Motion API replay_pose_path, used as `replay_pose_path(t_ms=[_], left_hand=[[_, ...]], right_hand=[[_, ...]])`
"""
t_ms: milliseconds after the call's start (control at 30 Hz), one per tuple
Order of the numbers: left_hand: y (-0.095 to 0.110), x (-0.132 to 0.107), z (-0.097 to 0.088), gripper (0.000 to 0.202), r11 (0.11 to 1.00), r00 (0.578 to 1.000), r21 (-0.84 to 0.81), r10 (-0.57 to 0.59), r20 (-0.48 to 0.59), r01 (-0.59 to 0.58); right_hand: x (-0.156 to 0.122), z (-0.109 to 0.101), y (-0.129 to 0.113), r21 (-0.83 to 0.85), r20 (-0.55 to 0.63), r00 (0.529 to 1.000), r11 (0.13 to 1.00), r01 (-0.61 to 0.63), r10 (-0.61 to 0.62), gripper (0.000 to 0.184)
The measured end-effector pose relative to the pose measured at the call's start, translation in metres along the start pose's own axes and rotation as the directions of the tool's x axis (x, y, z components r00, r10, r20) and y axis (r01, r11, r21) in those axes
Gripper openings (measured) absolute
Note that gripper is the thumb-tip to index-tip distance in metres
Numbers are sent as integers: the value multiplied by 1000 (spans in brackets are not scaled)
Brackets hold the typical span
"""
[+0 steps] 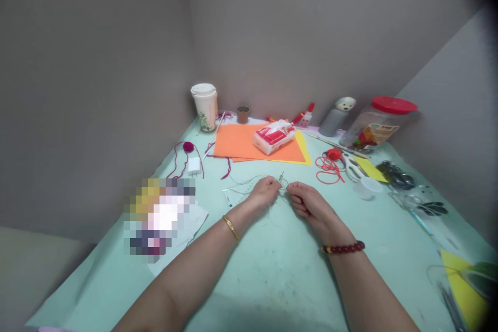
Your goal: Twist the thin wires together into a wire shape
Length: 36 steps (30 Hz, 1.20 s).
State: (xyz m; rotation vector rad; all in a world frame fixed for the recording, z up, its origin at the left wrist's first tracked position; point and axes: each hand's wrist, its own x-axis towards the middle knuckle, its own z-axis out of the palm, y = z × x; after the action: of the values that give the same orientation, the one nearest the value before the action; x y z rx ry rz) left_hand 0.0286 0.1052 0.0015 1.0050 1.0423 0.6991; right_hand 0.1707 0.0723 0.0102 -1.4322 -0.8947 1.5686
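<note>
Thin dark green cord [247, 182] trails in loops over the table and runs up to both hands. My left hand [265, 193] is closed on it, thumb and fingers pinched together. Close by on the right, my right hand [308, 202] pinches another stretch of the cord, fingers curled in. A small knotted or crossed part stands up between the fingertips, too fine to make out. Under the cord and partly behind my left hand lies a clear plastic ruler [229, 198].
Orange paper [229, 141] bears a tissue pack [274, 137]. Behind stand a white cup [204, 109], glue bottle [307, 115] and red-lidded jar [373, 124]. Purple yarn [188, 147] and a white charger [194, 166] lie left; red cord [328, 170] and scissors [352, 167] lie right.
</note>
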Motion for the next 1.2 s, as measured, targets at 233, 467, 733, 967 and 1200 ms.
replay_pose_path(t_ms=[233,467,733,967,1200], left_hand=[[-1,5,-8,15,999,994,46,18,104,-23],[0,7,-13,21,1000,981,-24,0,193,5],[-6,14,-18,30,999,970,-40,27,243,-18],[-5,13,-18,28,999,970,-39,-13,244,23],[-4,14,-18,27,998,968,-49,-17,250,30]], right_hand=[[-1,-3,-1,12,22,1000,1000,-5,5,29],[0,-6,-1,31,44,999,999,3,-5,31],[1,-9,2,30,61,998,1000,-1,-1,36],[2,-10,1,44,83,997,999,-4,1,42],[1,-8,-1,36,65,998,999,-7,5,39]])
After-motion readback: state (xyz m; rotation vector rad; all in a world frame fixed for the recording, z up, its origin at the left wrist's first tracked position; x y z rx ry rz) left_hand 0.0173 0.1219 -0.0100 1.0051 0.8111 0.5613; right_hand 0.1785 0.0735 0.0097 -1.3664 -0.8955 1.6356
